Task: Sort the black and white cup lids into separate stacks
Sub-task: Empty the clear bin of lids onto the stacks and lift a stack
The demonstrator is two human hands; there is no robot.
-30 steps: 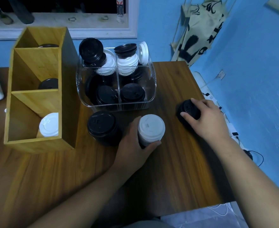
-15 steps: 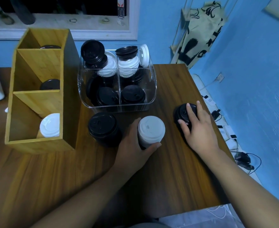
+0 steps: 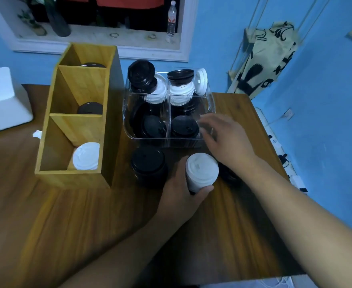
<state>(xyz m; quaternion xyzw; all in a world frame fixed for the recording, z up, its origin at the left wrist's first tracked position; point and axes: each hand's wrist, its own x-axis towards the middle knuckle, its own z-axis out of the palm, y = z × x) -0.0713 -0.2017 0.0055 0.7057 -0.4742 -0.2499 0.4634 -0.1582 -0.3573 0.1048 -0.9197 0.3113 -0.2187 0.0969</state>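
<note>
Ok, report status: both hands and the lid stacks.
Left hand grips white lid stack. Right hand open, empty, at front right corner of clear bin. Black stack stands beside it; second black stack half hidden under right wrist.

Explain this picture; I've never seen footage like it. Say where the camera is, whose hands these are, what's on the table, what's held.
No machine here: a person sorts cup lids by hand. The camera sits on their head, looking down, so both arms enter from below. The left hand grips a white stack of lids on the table. The right hand hovers open, empty, by the clear bin of mixed black and white lids. A black stack stands left of the white one; a second black stack is partly hidden behind the right wrist. The wooden rack holds a white lid in its nearest compartment, black lids behind.
</note>
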